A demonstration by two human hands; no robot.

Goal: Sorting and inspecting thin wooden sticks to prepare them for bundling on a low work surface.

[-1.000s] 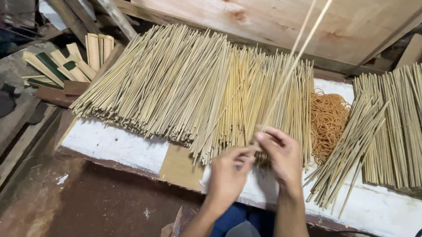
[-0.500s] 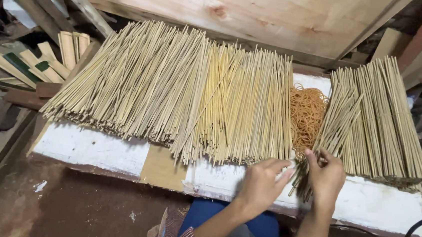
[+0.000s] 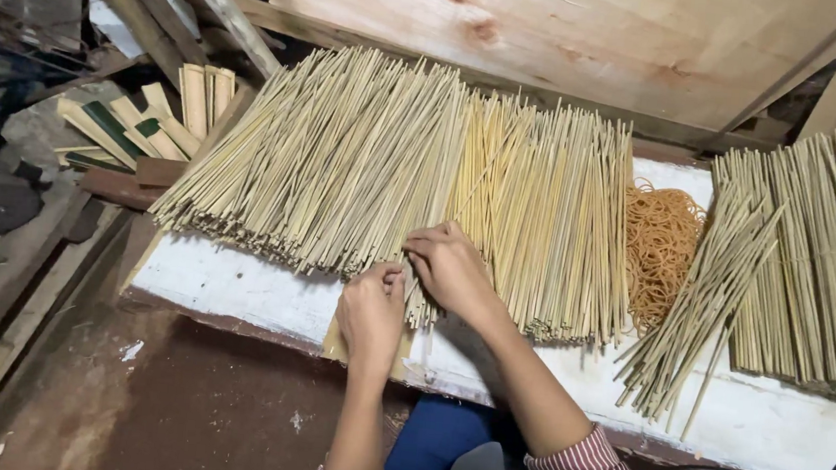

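Down at the near edge of the white board (image 3: pixel 225 285), the left hand (image 3: pixel 370 313) curls loosely at the stick ends, while the right hand (image 3: pixel 450 267) lies over them, fingers pinching a few. The big pile of thin bamboo sticks (image 3: pixel 393 168) fans out pale yellow-green across the board. Farther right, orange rubber bands (image 3: pixel 661 239), a loose small bunch (image 3: pixel 696 307), then tied bundles (image 3: pixel 814 256). Behind, a plywood sheet (image 3: pixel 573 28).

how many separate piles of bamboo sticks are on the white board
3. A wide heap of thin pale bamboo sticks lies at left and centre, a small loose fan of sticks right of the orange rubber bands, and tied bundles at far right, partly cut off.
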